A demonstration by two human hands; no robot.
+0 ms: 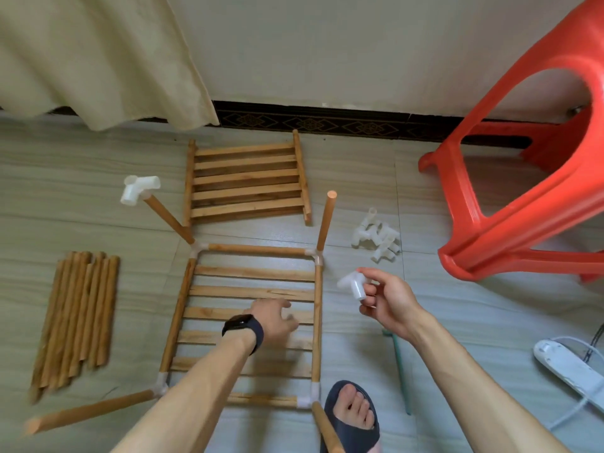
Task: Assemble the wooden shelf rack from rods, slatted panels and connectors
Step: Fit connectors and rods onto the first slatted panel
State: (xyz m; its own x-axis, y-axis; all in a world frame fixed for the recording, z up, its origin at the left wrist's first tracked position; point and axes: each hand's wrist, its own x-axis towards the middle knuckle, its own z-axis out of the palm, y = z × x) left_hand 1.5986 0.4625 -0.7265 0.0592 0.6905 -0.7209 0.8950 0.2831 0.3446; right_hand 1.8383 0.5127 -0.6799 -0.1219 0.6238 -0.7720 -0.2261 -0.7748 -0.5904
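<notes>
On floor: frame (251, 273) lies flat with a rod at each corner. Far-left rod (170, 220) is capped, far-right rod (327, 220) bare. Risk: pushing the connector (351, 284) onto the bare rod one-handed could lever it out of its corner joint, or leave the sockets turned wrong for the next panel (246, 183). Right hand (389, 302) pinches the connector, raised beside the frame. Left hand (274, 317) lies on the slats, fingers loosely bent, gripping nothing.

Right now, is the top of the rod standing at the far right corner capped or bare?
Bare: the far right rod ends in plain wood, while the far left rod wears a white connector.
</notes>
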